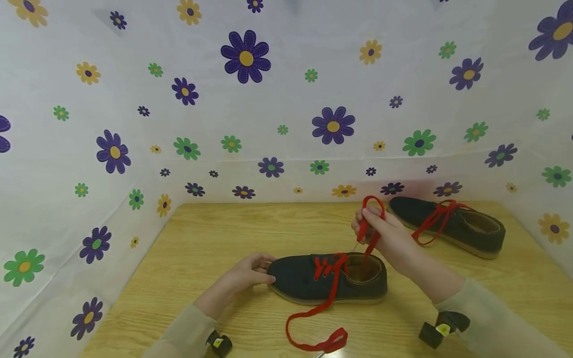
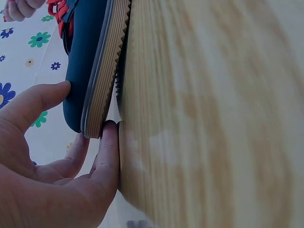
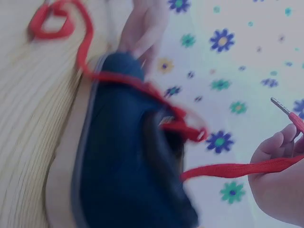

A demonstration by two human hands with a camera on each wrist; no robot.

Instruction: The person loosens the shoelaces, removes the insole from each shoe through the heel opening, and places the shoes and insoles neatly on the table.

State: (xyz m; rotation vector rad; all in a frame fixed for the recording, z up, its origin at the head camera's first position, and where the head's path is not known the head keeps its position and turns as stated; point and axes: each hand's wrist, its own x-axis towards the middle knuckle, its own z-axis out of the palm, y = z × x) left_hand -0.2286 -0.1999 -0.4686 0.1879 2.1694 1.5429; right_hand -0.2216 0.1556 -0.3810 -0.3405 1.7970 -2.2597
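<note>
A dark navy lace-up shoe (image 1: 295, 278) lies on its sole, toe to the left, in the head view. My left hand (image 1: 250, 271) holds its toe; the left wrist view puts the thumb (image 2: 54, 92) on the upper and fingertips by the sole edge. Above the shoe's opening, my right hand (image 1: 380, 233) pinches a looped red shoelace (image 1: 375, 199). One metal-tipped end of that lace (image 3: 280, 104) sticks out past the fingers in the right wrist view. The lace's other end (image 1: 333, 343) curls on the table in front of the shoe.
A second navy shoe (image 1: 479, 233) with a tied red lace (image 1: 443, 214) stands at the back right of the wooden table (image 1: 215, 228). A white flower-patterned sheet (image 1: 286, 99) rises behind the table and along its sides. Each wrist wears a black camera mount (image 1: 436, 330).
</note>
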